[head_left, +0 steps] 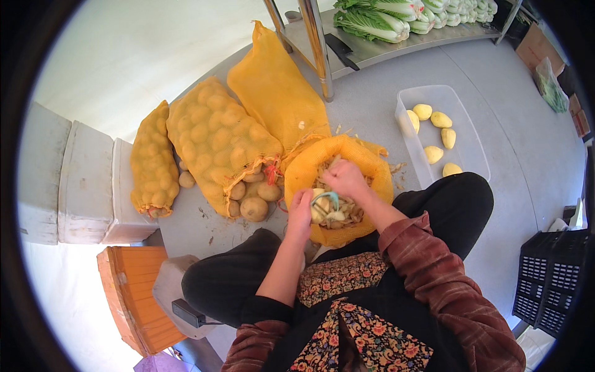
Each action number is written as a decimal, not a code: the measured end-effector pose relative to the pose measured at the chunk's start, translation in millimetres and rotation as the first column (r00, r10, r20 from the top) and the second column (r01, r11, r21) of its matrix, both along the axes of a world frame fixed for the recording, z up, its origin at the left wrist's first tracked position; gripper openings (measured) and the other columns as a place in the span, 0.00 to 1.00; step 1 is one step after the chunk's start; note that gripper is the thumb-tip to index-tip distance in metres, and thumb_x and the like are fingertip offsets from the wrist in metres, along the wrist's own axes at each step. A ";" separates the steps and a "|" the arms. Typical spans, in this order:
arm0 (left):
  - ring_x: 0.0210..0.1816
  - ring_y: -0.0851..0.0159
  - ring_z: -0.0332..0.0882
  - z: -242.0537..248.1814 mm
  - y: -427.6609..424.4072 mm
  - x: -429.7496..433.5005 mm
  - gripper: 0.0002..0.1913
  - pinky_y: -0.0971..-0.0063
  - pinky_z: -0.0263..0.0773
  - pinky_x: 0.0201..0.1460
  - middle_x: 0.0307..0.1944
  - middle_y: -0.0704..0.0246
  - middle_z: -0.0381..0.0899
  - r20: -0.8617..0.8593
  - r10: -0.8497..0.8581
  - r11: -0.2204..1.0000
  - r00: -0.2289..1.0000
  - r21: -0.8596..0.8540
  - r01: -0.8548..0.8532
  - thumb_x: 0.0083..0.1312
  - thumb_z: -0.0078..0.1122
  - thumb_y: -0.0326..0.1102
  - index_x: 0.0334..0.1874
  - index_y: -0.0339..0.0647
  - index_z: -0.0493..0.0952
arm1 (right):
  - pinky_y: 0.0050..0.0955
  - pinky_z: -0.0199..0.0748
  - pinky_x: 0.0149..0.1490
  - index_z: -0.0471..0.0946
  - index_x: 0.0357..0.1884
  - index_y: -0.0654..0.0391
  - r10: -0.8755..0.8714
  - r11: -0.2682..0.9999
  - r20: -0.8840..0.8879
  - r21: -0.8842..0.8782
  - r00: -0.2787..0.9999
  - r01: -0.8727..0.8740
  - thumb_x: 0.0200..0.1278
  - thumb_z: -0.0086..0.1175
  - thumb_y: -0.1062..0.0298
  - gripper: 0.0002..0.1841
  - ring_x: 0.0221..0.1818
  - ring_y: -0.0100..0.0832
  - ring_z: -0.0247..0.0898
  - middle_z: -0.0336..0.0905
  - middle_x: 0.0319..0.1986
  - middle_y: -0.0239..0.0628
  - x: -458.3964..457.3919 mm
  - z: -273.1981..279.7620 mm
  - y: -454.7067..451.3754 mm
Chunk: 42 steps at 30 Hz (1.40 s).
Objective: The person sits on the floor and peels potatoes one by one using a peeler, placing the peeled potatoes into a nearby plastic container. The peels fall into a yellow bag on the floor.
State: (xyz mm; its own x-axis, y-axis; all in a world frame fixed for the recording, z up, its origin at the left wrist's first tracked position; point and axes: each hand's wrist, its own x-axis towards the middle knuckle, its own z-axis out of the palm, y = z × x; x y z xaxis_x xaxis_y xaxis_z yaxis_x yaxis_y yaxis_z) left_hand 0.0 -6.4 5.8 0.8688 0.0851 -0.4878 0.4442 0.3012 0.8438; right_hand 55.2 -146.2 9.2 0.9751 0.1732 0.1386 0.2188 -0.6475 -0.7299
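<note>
My left hand (301, 211) grips a peeled, pale potato (320, 209) over an open yellow mesh sack (297, 174). My right hand (345, 179) is closed around the handle of a peeler (333, 197), whose light green head lies against the potato. Potato peelings (346, 221) fill the inside of the sack below both hands. To the right, a clear plastic tub (469, 118) holds several peeled potatoes (440, 119). On the left, a full mesh sack of unpeeled potatoes (218, 135) lies with its mouth apart, and brown potatoes (254, 209) show at the opening.
A smaller potato sack (153, 158) and an orange mesh sack (274, 79) lie nearby. Napa cabbages (386, 25) and a cleaver (341, 49) rest on a low metal shelf (372, 53). White boxes (86, 181) and an orange crate (139, 297) stand left, a black crate (551, 279) right.
</note>
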 end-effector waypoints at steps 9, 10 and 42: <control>0.30 0.62 0.72 23.1 15.8 -1.1 0.17 0.74 0.70 0.28 0.33 0.64 0.72 -0.065 -0.250 0.804 0.966 -0.569 0.170 0.63 0.37 0.46 0.42 0.41 0.67 | 0.35 0.66 0.28 0.73 0.13 0.62 -0.292 0.956 -0.288 -0.057 0.912 0.288 0.47 0.43 0.54 0.20 0.19 0.43 0.67 0.69 0.13 0.46 16.5 -2.5 -31.9; 0.31 0.62 0.72 23.5 13.8 -0.9 0.18 0.73 0.70 0.28 0.34 0.64 0.72 -0.132 -0.200 0.826 0.971 -0.556 0.094 0.63 0.37 0.47 0.43 0.41 0.67 | 0.35 0.66 0.27 0.73 0.12 0.61 -0.274 0.961 -0.241 -0.037 0.931 0.274 0.48 0.43 0.54 0.20 0.19 0.43 0.67 0.69 0.13 0.46 14.1 -1.9 -29.4; 0.25 0.68 0.72 12.7 2.2 -1.8 0.19 0.77 0.67 0.22 0.30 0.67 0.73 -0.113 -0.175 0.971 0.978 -0.186 0.153 0.63 0.35 0.48 0.42 0.39 0.68 | 0.37 0.67 0.31 0.75 0.16 0.63 -0.041 0.999 -0.136 -0.032 0.990 0.037 0.47 0.42 0.56 0.19 0.23 0.45 0.69 0.72 0.18 0.49 8.5 -0.7 -9.7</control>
State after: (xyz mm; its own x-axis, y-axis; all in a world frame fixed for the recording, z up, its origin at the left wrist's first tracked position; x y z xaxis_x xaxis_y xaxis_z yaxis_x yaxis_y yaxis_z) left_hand -1.9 -4.2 18.4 0.7934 -0.1503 -0.5899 0.6003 0.3538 0.7172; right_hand 63.7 -156.0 8.6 0.9906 0.1370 -0.0004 0.0931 -0.6751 -0.7319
